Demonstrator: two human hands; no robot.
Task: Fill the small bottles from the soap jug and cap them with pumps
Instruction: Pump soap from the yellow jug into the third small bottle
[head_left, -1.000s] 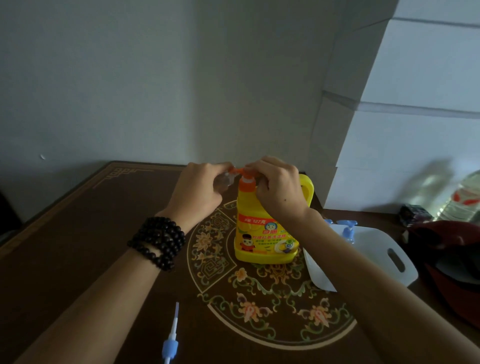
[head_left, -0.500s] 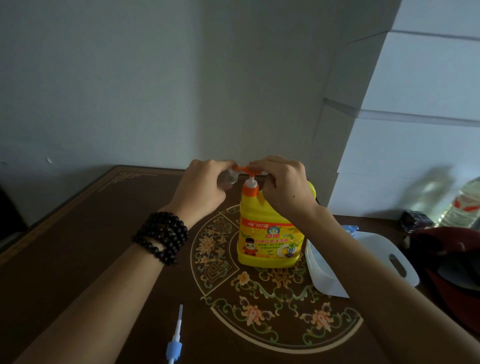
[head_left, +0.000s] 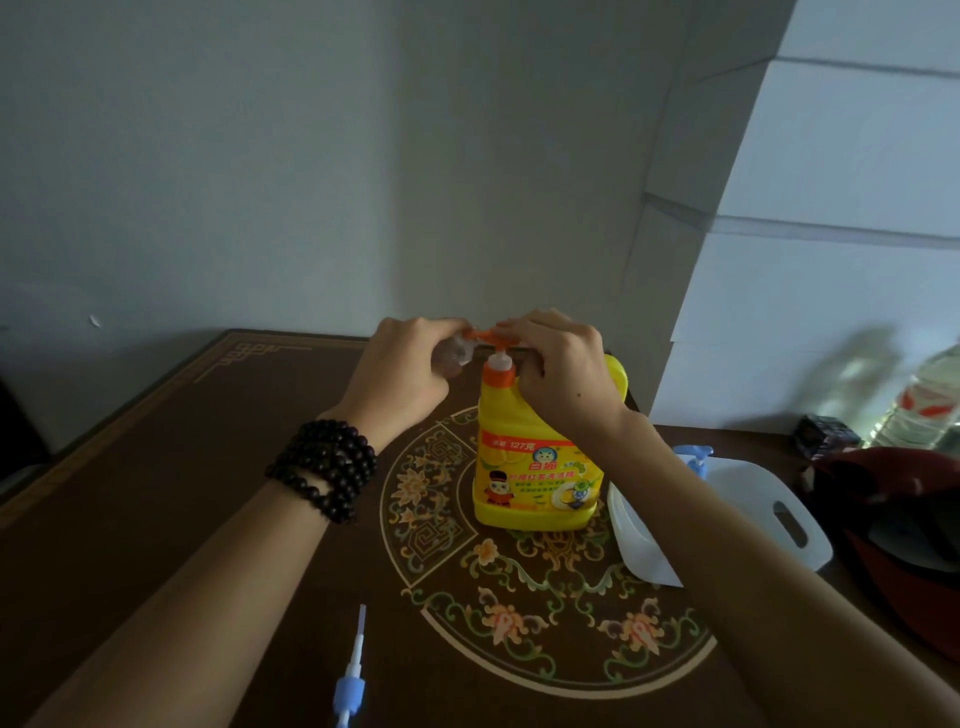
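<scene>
We curl our left hand (head_left: 402, 371) around a small clear bottle (head_left: 453, 354), held at the orange spout of the yellow soap jug (head_left: 540, 467). Our right hand (head_left: 558, 366) rests fingers-down on that pump head, jug standing directly beneath it. A blue pump (head_left: 350, 686) lies well below our left forearm.

A dark wooden table (head_left: 156, 493) with a pale line border and an inlaid floral roundel (head_left: 545, 613) stands against a plain grey-white wall (head_left: 311, 156). At right, stacked white panels (head_left: 831, 260) catch brighter light; the room is dim.
</scene>
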